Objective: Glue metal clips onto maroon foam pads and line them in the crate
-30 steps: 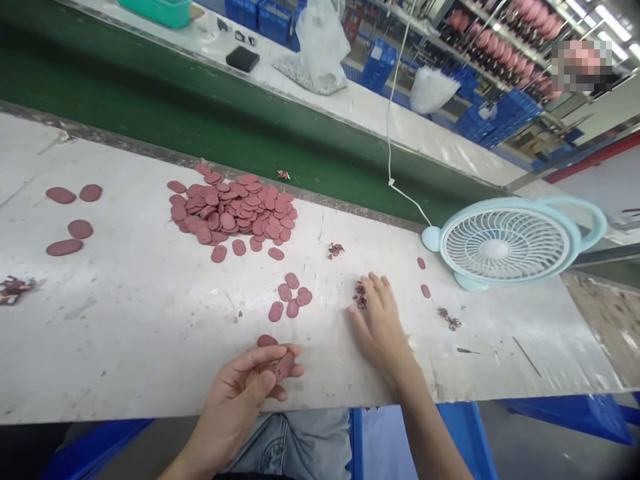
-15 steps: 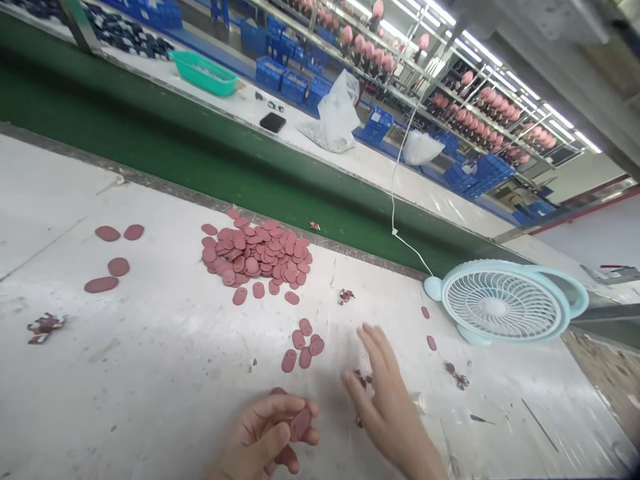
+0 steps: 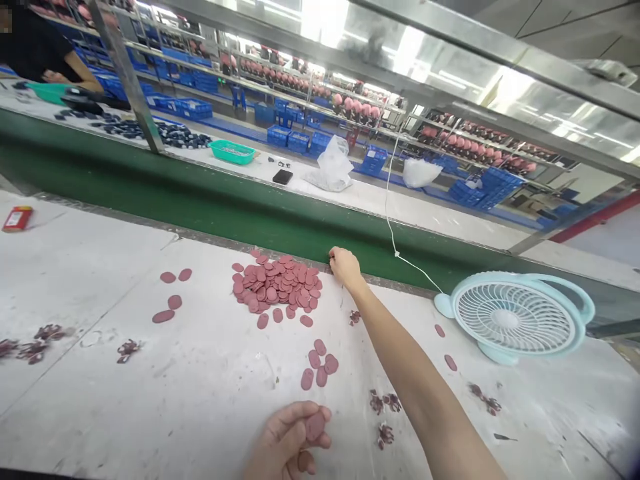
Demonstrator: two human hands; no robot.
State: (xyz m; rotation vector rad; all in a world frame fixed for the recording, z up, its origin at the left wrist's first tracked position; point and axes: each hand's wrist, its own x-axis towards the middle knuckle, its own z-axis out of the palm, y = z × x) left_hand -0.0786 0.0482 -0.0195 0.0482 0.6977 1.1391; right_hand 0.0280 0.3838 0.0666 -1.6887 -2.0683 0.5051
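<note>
My left hand point(image 3: 287, 440), at the bottom middle, pinches a dark-red oval piece point(image 3: 315, 427) between thumb and fingers. Stretched far forward, my right hand point(image 3: 346, 267) is at the table's back edge beside the green belt point(image 3: 240, 223). Its fingers are curled together, and whatever they may hold is hidden. Just left of it lies a large heap of dark-red oval pieces point(image 3: 280, 283). A small cluster of similar ovals point(image 3: 320, 363) rests between the heap and my left hand.
Small dark-red scraps point(image 3: 385, 402) lie under my right forearm, with more scraps point(image 3: 35, 347) at left. A light-blue fan point(image 3: 505, 320) stands at right, its white cord crossing the belt. Beyond the belt are a green basket point(image 3: 233, 152), a phone point(image 3: 283, 177) and a person point(image 3: 37, 50).
My right hand has gone from low over the table, fingers spread, to the back edge, fingers curled. My left hand keeps its oval piece. The view has tilted up and swung left.
</note>
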